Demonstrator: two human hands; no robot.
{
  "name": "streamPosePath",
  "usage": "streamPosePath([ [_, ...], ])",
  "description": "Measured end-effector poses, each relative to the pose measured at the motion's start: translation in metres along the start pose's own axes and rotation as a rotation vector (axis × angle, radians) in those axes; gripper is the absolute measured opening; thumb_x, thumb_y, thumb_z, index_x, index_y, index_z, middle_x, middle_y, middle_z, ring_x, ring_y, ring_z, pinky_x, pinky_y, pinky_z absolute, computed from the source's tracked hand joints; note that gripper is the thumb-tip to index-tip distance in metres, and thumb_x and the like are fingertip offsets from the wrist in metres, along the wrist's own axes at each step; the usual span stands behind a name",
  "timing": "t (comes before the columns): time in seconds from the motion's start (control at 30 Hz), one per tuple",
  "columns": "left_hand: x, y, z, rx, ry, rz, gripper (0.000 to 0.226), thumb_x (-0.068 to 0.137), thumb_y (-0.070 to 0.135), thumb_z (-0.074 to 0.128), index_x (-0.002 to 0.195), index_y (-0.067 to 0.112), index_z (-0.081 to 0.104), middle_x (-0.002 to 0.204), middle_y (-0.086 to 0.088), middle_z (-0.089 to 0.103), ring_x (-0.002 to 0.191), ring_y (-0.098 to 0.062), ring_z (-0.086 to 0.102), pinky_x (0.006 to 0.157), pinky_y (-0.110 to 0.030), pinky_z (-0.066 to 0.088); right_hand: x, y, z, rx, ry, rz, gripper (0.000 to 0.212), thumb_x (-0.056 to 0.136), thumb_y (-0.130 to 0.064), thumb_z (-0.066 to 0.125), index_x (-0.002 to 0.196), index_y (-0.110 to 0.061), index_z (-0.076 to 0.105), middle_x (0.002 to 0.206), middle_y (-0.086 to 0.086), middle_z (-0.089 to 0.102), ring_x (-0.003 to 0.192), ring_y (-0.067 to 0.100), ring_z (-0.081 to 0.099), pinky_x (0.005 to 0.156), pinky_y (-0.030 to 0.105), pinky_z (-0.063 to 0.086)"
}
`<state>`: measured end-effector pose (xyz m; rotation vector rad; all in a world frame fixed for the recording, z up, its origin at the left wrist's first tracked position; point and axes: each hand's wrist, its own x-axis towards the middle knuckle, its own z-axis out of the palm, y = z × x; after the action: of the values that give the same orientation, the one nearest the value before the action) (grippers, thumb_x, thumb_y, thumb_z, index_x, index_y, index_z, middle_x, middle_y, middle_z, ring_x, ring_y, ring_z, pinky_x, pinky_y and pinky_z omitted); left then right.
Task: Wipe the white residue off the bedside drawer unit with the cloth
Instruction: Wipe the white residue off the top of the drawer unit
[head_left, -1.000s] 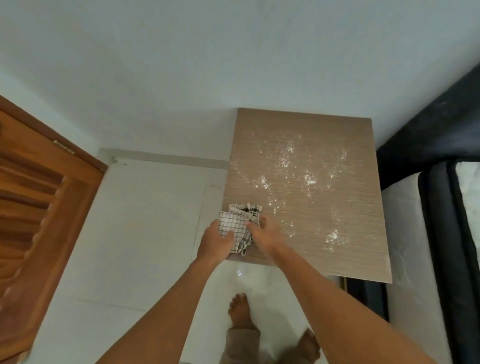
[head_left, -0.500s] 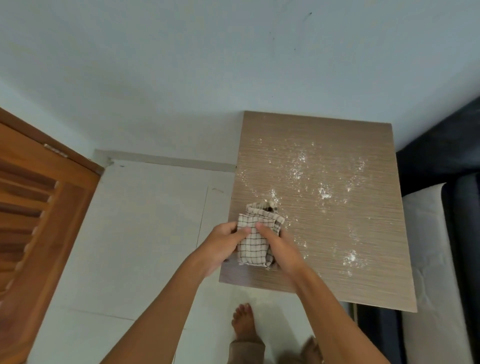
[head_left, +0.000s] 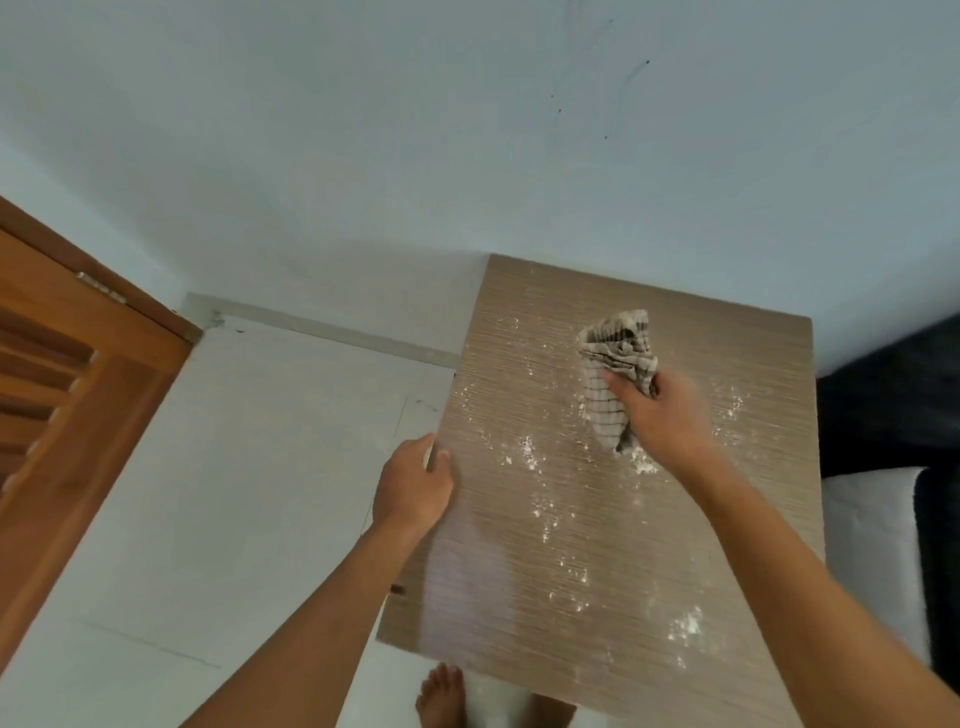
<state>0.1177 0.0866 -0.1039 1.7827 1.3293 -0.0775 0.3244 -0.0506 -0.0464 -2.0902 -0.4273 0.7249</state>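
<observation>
The bedside drawer unit (head_left: 727, 519) shows its brown wood-grain top, sprinkled with white residue (head_left: 527, 452) in patches from the middle to the near right corner. My right hand (head_left: 667, 415) grips a crumpled checked cloth (head_left: 615, 364) over the far middle of the top; I cannot tell whether the cloth touches the surface. My left hand (head_left: 415, 483) rests on the unit's left edge, fingers curled over it.
A pale wall (head_left: 467, 130) runs behind the unit. A brown wooden door (head_left: 62, 389) stands at the left. White floor tiles (head_left: 234, 493) lie left of the unit. A bed with white mattress (head_left: 872, 545) and dark frame adjoins on the right. My bare foot (head_left: 441, 696) is below.
My left hand let go of the cloth and moved to the unit's left edge. My right hand carried the cloth from the near left part toward the far middle.
</observation>
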Motion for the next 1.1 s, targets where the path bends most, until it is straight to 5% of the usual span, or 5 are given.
streamPosePath([
  [0.1, 0.018, -0.002, 0.009, -0.066, 0.084, -0.025, 0.031, 0.100, 0.020, 0.050, 0.125, 0.010, 0.065, 0.127, -0.007, 0.064, 0.109, -0.021, 0.061, 0.089, -0.022, 0.042, 0.066, -0.006, 0.002, -0.377, 0.009, -0.268, 0.016, 0.097, -0.030, 0.052, 0.099, -0.018, 0.064, 0.085, -0.004, 0.062, 0.069, 0.008, 0.056, 0.054, 0.019, 0.038],
  [0.33, 0.035, -0.015, 0.009, -0.164, 0.162, -0.121, 0.019, 0.090, 0.017, 0.068, 0.105, 0.008, 0.076, 0.102, -0.005, 0.074, 0.087, -0.011, 0.062, 0.082, -0.017, 0.042, 0.178, -0.040, 0.039, -0.814, 0.006, -0.792, 0.030, 0.089, -0.010, 0.057, 0.119, -0.010, 0.061, 0.114, 0.010, 0.057, 0.102, 0.028, 0.053, 0.077, 0.039, 0.049],
  [0.57, 0.040, -0.017, 0.007, -0.223, 0.132, -0.174, 0.020, 0.088, 0.017, 0.071, 0.105, 0.009, 0.076, 0.096, 0.000, 0.073, 0.078, -0.002, 0.063, 0.073, -0.009, 0.045, 0.209, 0.005, 0.079, -0.665, -0.168, -0.597, 0.042, 0.096, -0.041, 0.044, 0.134, -0.025, 0.052, 0.133, 0.005, 0.059, 0.118, 0.029, 0.054, 0.100, 0.043, 0.044],
  [0.8, 0.042, -0.022, 0.005, -0.256, 0.091, -0.184, 0.021, 0.088, 0.020, 0.070, 0.107, 0.013, 0.075, 0.084, 0.015, 0.066, 0.080, 0.005, 0.060, 0.070, -0.006, 0.042, 0.209, 0.018, 0.095, -0.532, -0.062, -0.626, 0.038, 0.095, -0.040, 0.044, 0.126, -0.020, 0.054, 0.119, 0.005, 0.064, 0.110, 0.026, 0.057, 0.095, 0.040, 0.045],
  [1.1, 0.042, -0.024, 0.002, -0.326, 0.039, -0.219, 0.018, 0.088, 0.022, 0.070, 0.105, 0.016, 0.076, 0.095, 0.007, 0.072, 0.091, -0.008, 0.067, 0.090, -0.029, 0.054, 0.165, 0.016, 0.120, -0.608, -0.302, -0.728, 0.040, 0.097, -0.041, 0.045, 0.131, -0.019, 0.050, 0.120, 0.003, 0.062, 0.112, 0.023, 0.052, 0.100, 0.042, 0.039],
])
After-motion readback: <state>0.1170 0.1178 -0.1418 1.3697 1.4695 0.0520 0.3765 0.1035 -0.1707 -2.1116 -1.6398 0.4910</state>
